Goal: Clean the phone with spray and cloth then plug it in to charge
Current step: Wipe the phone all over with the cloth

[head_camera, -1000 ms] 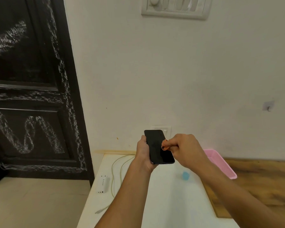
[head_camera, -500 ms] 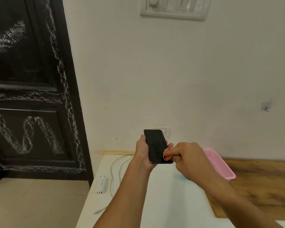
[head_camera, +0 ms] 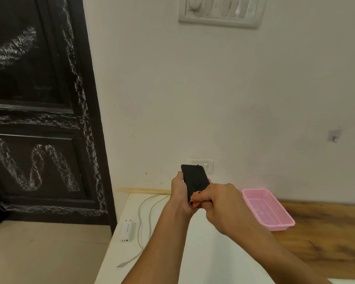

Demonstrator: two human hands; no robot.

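My left hand [head_camera: 179, 191] grips a black phone [head_camera: 194, 178] from its left side and holds it up, screen toward me, above the white table [head_camera: 203, 253]. My right hand [head_camera: 223, 206] is closed on a small orange cloth [head_camera: 195, 199] and presses it against the phone's lower end. A white charger brick [head_camera: 128, 230] lies near the table's left edge with its pale cable [head_camera: 145, 212] looping beside it. A white wall socket [head_camera: 205, 165] sits just behind the phone. The spray bottle is hidden.
A pink plastic basket [head_camera: 275, 220] stands to the right, at the edge of a wooden surface [head_camera: 326, 242]. A dark door [head_camera: 39, 109] fills the left side. A switch panel [head_camera: 220, 11] is high on the white wall.
My right hand has slid the orange cloth down the screen from the phone's middle to its lower end. The left hand keeps the phone steady.
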